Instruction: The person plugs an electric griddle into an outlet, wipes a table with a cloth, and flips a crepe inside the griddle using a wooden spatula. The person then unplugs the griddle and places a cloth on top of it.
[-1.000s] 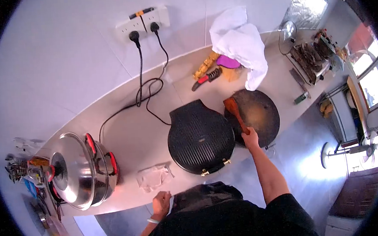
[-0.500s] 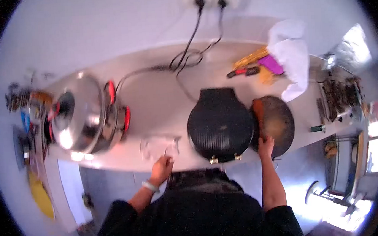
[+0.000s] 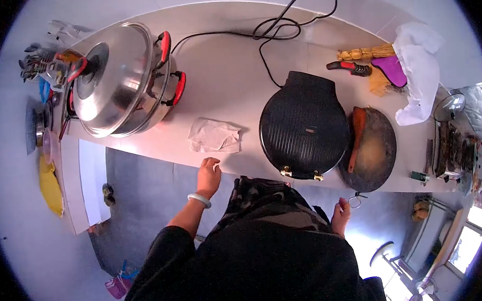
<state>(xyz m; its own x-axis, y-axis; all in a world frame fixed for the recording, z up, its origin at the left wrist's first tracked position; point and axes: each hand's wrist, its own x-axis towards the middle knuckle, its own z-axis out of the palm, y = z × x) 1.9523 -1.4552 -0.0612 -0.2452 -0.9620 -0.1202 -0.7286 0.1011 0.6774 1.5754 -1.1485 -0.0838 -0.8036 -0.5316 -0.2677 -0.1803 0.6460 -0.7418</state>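
My left hand, with a pale bangle at the wrist, hovers just off the counter's front edge, fingers loosely bent and nothing in them. A crumpled pale cloth lies on the counter beyond it. My right hand hangs low at my side, loosely curled, with nothing visible in it. Close to that hand, a metal ring sticks out from under a dark round board. On the board rests a reddish-brown wooden spatula. A closed black electric griddle sits left of the board.
A large lidded steel steamer pot with red handles stands on the left of the counter. Black cables run along the back. At the back right lie a red-and-black-handled brush, a purple item and a white bag.
My right hand has let go of the board's edge and dropped back toward my body. My left hand has drawn away from the cloth. The view has shifted and tilted.
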